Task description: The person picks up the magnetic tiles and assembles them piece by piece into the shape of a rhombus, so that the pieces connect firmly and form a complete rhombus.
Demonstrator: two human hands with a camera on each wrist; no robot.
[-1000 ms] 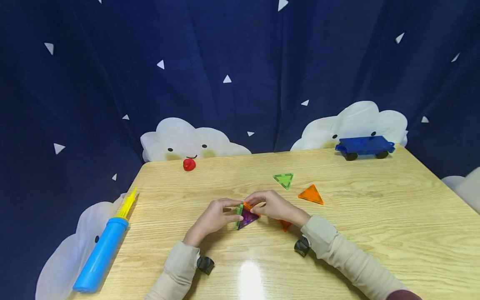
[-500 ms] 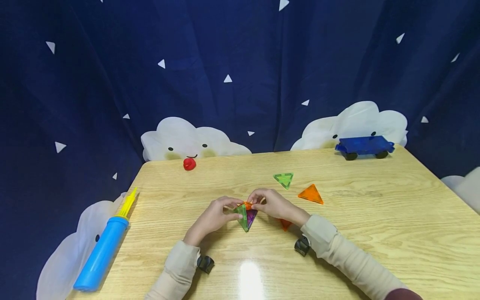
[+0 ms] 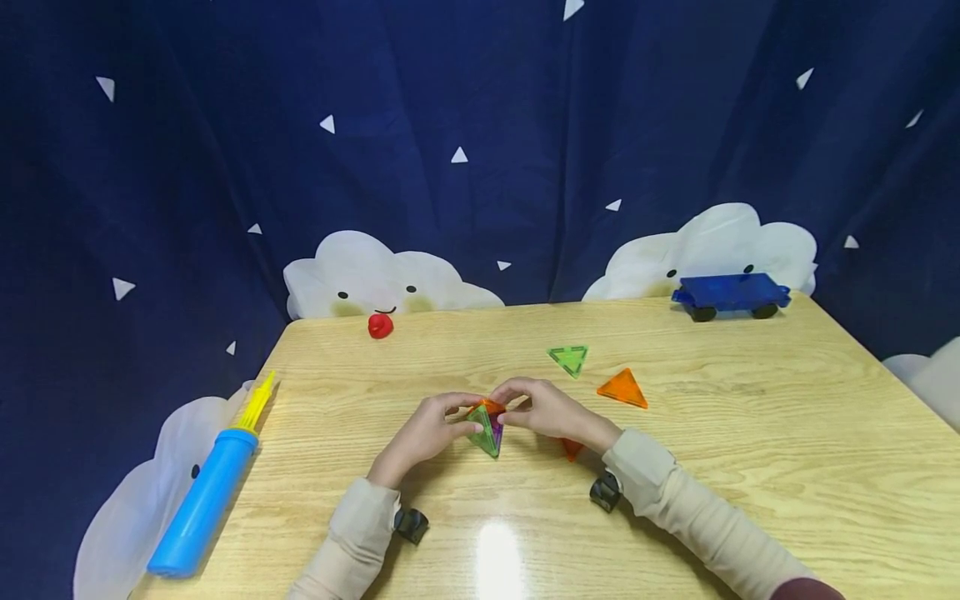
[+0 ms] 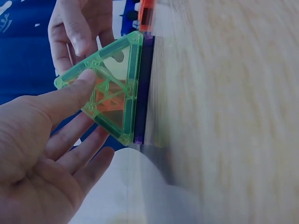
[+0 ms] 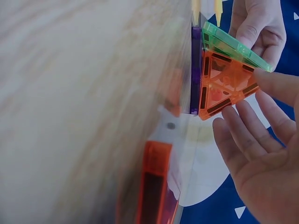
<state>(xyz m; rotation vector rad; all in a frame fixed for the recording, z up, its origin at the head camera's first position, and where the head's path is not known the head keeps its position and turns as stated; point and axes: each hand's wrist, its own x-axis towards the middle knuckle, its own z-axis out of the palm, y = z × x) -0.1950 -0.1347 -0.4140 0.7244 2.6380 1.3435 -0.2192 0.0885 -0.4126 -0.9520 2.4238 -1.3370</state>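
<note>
A green translucent triangle tile (image 4: 103, 86) leans upright against an orange triangle tile (image 5: 226, 81). Both stand on a purple tile (image 5: 196, 70) that lies flat on the table. My left hand (image 3: 423, 433) pinches the green tile, thumb on its face and fingers behind. On the other side, my right hand (image 3: 551, 410) holds the orange tile near its tip between thumb and fingers. The tips of the two tiles meet at the top. In the head view the hands hide part of the purple tile.
A red-orange tile (image 3: 572, 448) lies partly under the right wrist. Beyond are another green triangle (image 3: 570, 359) and an orange one (image 3: 623, 389). Farther off stand a blue wheeled toy car base (image 3: 731, 292) and a small red object (image 3: 380, 326). A blue hand pump (image 3: 204, 504) lies at left.
The green tile has tipped inward from near upright and now meets the orange tile. The orange tile has come up into a lean. Both hands stay in nearly the same place.
</note>
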